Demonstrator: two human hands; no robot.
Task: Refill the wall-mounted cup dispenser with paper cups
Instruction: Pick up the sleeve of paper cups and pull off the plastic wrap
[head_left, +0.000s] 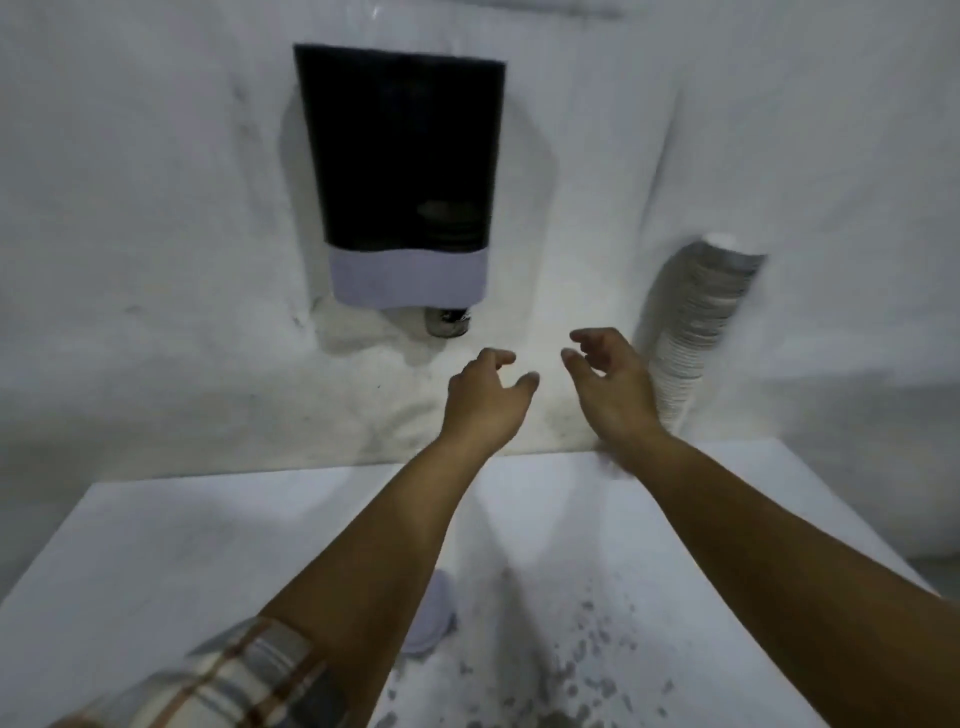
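Observation:
A dark cup dispenser (402, 156) with a pale grey lower band hangs on the white wall; a cup bottom (448, 322) pokes out beneath it. A tall stack of white paper cups (696, 332) leans against the wall to the right, its base hidden behind my right wrist. My left hand (485, 400) and my right hand (608, 384) are raised side by side below the dispenser, fingers curled and apart, holding nothing. My right hand is just left of the cup stack.
A white table (156, 561) meets the wall below; its near right part is speckled with dark spots. A small white cup or lid (434, 618) lies on it, partly hidden by my left forearm.

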